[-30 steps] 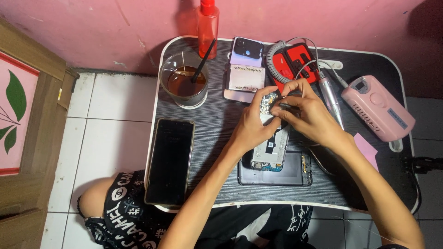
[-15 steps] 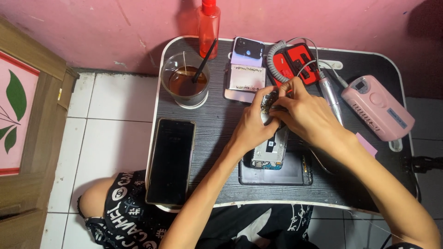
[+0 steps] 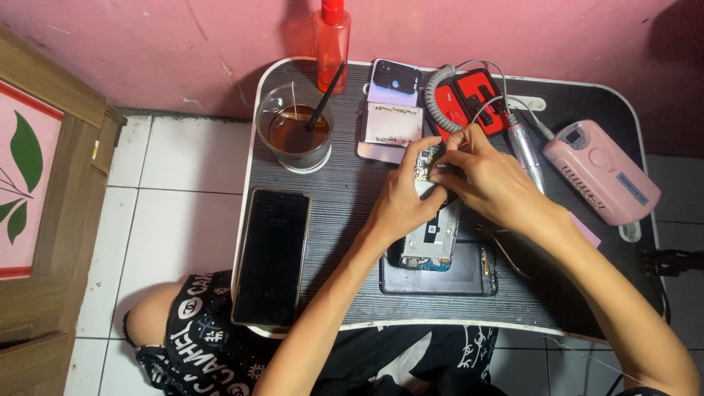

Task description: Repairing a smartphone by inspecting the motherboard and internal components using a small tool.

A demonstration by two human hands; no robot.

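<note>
While both hands meet over the middle of the dark surface [image 3: 345, 198], the left hand [image 3: 403, 209] and the right hand [image 3: 488, 183] each pinch the far end of one opened phone frame [image 3: 434, 220]. Its long axis runs away from the person, its near end resting on a grey phone back panel [image 3: 440, 275] and its far end tipped toward the pink wall. Three more phone pieces lie about: one black screen [image 3: 271, 257] on the left and two by the cup of brown drink [image 3: 297, 132]. One pink tool box [image 3: 601, 180] sits to the right.
</note>
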